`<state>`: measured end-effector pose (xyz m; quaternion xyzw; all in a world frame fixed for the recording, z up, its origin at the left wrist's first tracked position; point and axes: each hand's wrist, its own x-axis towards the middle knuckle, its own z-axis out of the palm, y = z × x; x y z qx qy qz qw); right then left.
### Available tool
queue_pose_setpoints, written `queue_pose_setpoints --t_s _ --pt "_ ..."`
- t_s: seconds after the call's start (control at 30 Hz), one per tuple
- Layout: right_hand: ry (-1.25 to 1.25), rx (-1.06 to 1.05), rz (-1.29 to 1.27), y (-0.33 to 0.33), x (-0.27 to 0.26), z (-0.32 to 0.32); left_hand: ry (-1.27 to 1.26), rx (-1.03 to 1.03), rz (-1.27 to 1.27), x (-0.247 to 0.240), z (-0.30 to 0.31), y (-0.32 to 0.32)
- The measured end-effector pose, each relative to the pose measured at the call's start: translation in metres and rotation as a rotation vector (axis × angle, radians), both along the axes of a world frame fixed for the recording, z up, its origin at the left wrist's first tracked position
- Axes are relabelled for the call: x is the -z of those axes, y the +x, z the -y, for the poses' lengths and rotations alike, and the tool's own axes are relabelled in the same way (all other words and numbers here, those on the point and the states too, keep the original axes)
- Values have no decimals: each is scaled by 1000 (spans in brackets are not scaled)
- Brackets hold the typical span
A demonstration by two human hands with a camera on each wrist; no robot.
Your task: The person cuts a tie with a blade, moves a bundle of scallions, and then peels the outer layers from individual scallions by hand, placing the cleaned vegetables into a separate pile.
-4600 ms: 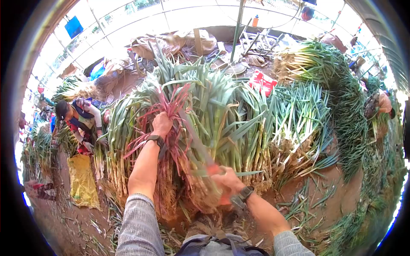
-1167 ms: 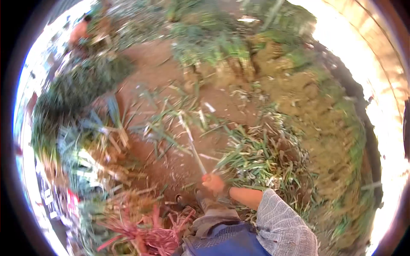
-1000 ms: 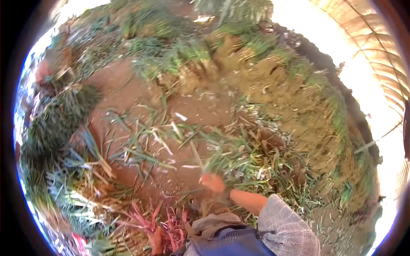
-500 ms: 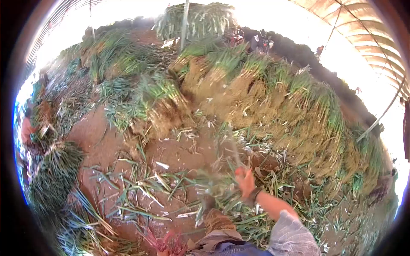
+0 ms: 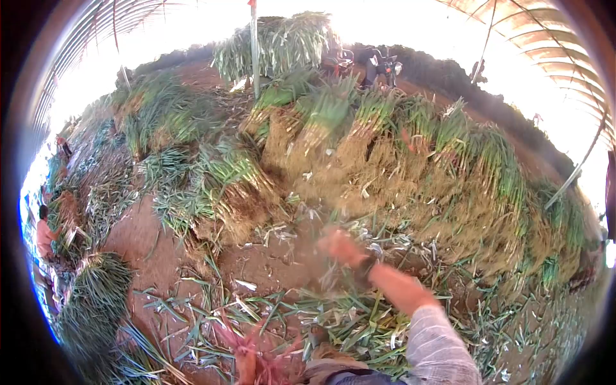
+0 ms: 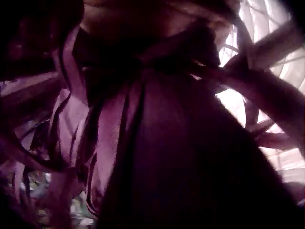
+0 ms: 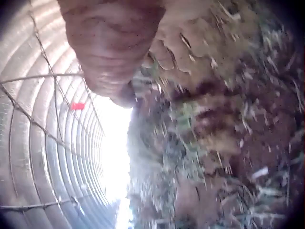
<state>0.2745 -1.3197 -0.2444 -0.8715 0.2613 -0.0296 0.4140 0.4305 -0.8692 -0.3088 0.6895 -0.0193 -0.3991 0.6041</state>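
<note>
In the head view my left hand (image 5: 246, 366) is at the bottom edge, gripping a bundle of red strips (image 5: 273, 356). Dark folds of the strips (image 6: 107, 138) hang below the fingers in the left wrist view. My right hand (image 5: 343, 247), blurred by motion, reaches forward over the littered ground, and no tool shows in it. The right wrist view has the hand (image 7: 114, 47) at the top with nothing visible in its grasp. A small blurred orange-red thing (image 5: 407, 138) appears ahead, over the row of leek bundles (image 5: 385, 160).
Cut leaves (image 5: 359, 314) litter the soil around my feet. Another leek pile (image 5: 90, 314) lies at the left, near a person (image 5: 46, 234). A pole (image 5: 255, 51) rises in front of a tall leek stack (image 5: 289, 42), with a motorbike (image 5: 383, 67) beyond.
I have turned from the leeks I was cutting towards the row of bundles. The red-handled blade has left my right hand, which has swung forward. My left hand keeps the red strips.
</note>
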Motion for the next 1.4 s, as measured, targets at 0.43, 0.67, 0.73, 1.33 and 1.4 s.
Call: queue_pose_setpoints --t_s 0.43,0.67,0.73,1.33,1.4 --pt "874 -661 14 60 62 -312 -461 -643 118 -67 -24 131" --pt "-53 -1130 -8 111 -23 -379 624 205 750 0 -194 69" --pt "16 -987 164 148 -28 -397 532 274 792 55 -215 31" --pt "711 -1660 -593 277 64 -729 -636 -1788 176 38 -401 2" --pt "538 -1947 -432 298 85 -759 -667 -1884 204 36 -421 6"
